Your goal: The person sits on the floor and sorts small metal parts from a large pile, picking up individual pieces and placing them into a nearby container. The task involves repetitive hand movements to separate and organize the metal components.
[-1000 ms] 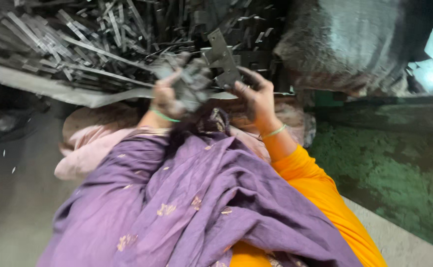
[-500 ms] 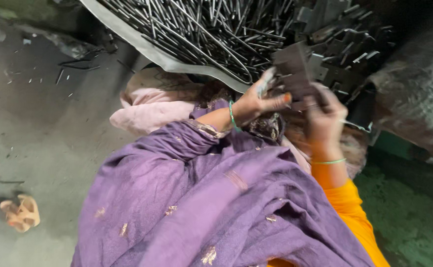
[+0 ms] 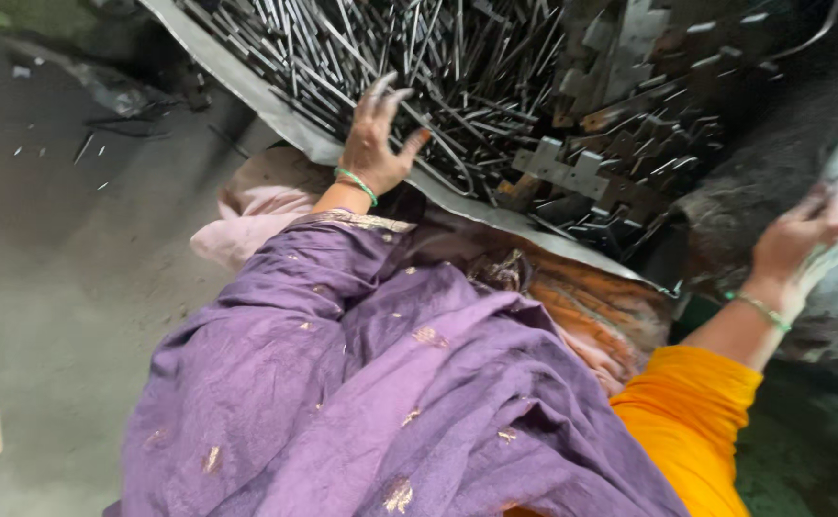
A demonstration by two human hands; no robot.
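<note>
left hand [image 3: 373, 144] spread at tray edge [image 3: 290, 129] | right hand [image 3: 811, 239] on sack [image 3: 782, 182]

left hand [image 3: 373, 144]: off flat metal pieces [image 3: 572, 172], onto rods [image 3: 390, 48] | right hand [image 3: 811, 239]: moved to sack [image 3: 773, 182]

This looks like a small metal workshop. A heap of thin steel rods [image 3: 419, 67] and notched flat metal pieces [image 3: 581, 172] fills a sheet-metal tray [image 3: 275, 115]. Stray bits of metal lie scattered on the bare, dusty concrete floor [image 3: 65, 258] by the tray's left edge.
</note>
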